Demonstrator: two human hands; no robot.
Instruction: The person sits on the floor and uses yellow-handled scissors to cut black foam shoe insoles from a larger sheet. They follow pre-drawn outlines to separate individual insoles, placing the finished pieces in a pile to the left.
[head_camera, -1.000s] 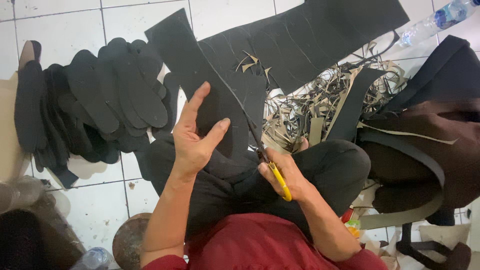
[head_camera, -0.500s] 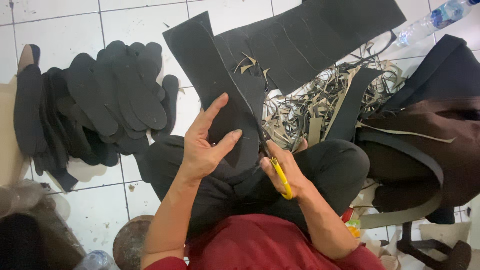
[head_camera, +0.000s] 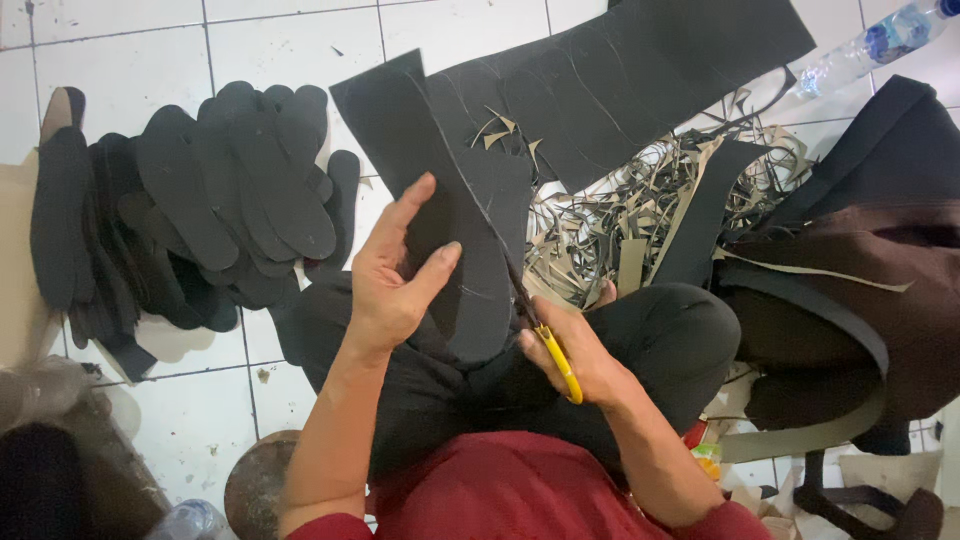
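My left hand (head_camera: 393, 272) grips a strip of black foam sheet (head_camera: 440, 180) from its left side, thumb on top. The strip rises from my lap toward the top left. My right hand (head_camera: 575, 355) is closed on yellow-handled scissors (head_camera: 553, 352). Their blades meet the sheet's right edge along a curved sole-shaped outline. The strip's lower end is rounded like a shoe insole.
A pile of cut black insoles (head_camera: 215, 205) lies on the white tiled floor at left. A larger black sheet (head_camera: 640, 75) with traced soles spreads at the top. Tangled offcuts (head_camera: 620, 235) heap beside my knee. Dark bags (head_camera: 860, 260) sit right, a plastic bottle (head_camera: 870, 40) top right.
The scissors have advanced along the outline and the foam strip has swung upward and left. My left hand shifted from a flat spread to a pinch on the strip.
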